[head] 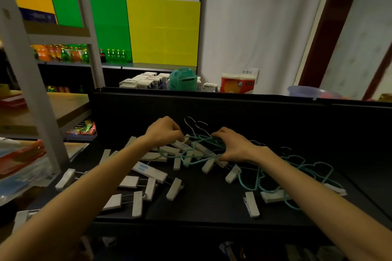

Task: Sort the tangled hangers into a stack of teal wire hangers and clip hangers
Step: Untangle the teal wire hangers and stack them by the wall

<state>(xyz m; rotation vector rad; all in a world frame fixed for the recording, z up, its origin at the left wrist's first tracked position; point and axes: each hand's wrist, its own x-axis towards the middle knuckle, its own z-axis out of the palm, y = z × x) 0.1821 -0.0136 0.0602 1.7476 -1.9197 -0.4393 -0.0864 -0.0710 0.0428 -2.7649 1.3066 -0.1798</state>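
Nearest on the black table [212,203], white clip hangers [148,170] are scattered across the left half, with two more clips lying near the right forearm. To the right, teal hangers [297,172] are seen lying loosely overlapped on the table, partly under the right arm. Farther in, at the middle of the table, a tangle [199,150] of teal wire and white clip hangers is held from both sides. The left hand [164,132] is curled, its fingertips pinching part of the tangle at its left edge. The right hand [232,145] is laid over the tangle's right side, fingers bent round the teal wire and thumb tucked beneath. Silver hooks [191,122] are raised behind the hands. Beyond the table's far wall, white boxes [144,82] and a teal carton [183,80] are stacked.
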